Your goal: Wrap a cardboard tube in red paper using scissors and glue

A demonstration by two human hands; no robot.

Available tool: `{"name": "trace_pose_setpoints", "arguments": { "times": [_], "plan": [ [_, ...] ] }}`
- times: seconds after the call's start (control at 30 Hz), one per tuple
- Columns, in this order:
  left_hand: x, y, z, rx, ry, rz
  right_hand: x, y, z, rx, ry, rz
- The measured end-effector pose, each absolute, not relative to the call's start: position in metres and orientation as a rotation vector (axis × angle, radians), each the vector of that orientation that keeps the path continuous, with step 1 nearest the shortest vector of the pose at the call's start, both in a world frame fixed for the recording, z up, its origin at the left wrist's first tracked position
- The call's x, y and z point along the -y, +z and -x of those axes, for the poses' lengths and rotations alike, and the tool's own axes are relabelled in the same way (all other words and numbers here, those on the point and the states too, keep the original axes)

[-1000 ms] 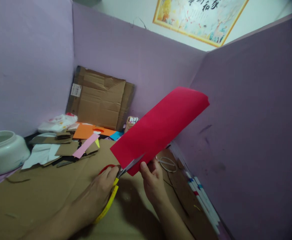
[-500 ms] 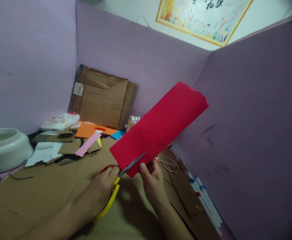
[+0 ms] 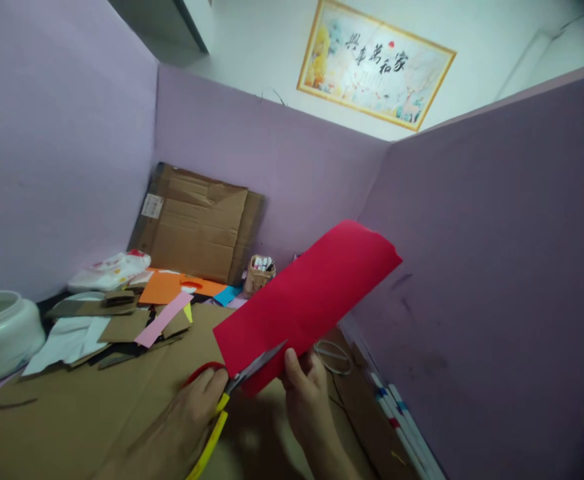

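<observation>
My left hand (image 3: 192, 408) is closed round the handles of a pair of scissors (image 3: 257, 365) with one red and one yellow handle. Their blades lie along a cut in a long sheet of red paper (image 3: 307, 290), close to its lower edge. That sheet is held up in the air at a slant, its far right end slightly curled and uneven. My right hand (image 3: 306, 390) pinches the lower edge just beyond the blade tips, thumb on the near face. The fingers behind the paper are partly hidden.
Cardboard (image 3: 87, 413) covers the tabletop. Paper and cardboard scraps (image 3: 122, 327) lie at left beside a white pot (image 3: 5, 340). Flattened cardboard (image 3: 197, 223) leans on the back partition, near a small basket (image 3: 261, 273). White tubes (image 3: 412, 427) line the right partition.
The camera has tilted upward, so everything sits lower in the picture and more of the framed wall picture shows. Both hands keep their holds on the scissors and the red paper.
</observation>
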State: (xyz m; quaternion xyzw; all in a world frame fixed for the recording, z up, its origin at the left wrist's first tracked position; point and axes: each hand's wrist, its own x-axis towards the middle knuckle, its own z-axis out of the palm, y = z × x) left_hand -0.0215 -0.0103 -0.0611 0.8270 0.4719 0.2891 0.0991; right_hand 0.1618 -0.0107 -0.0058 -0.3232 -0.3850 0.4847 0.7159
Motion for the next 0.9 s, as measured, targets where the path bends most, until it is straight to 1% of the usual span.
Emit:
{"name": "trace_pose_setpoints", "arguments": {
  "times": [0.1, 0.2, 0.3, 0.47, 0.9],
  "plan": [
    [0.000, -0.080, 0.017, -1.487, 0.910, -2.424, 0.009, -0.010, -0.161, 0.871, 1.059, 0.725],
    [-0.004, -0.084, 0.016, -1.540, 0.940, -2.341, 0.010, -0.011, -0.160, 0.874, 1.052, 0.739],
    [0.001, -0.075, 0.019, -1.596, 0.901, -2.255, 0.012, -0.008, -0.158, 0.881, 1.056, 0.744],
    [0.015, -0.054, 0.023, -1.390, 0.828, -2.453, 0.015, -0.005, -0.155, 0.930, 1.074, 0.761],
    [0.025, -0.015, 0.021, -1.292, 0.678, -2.385, 0.015, -0.008, -0.153, 0.984, 1.022, 0.771]
  ]
}}
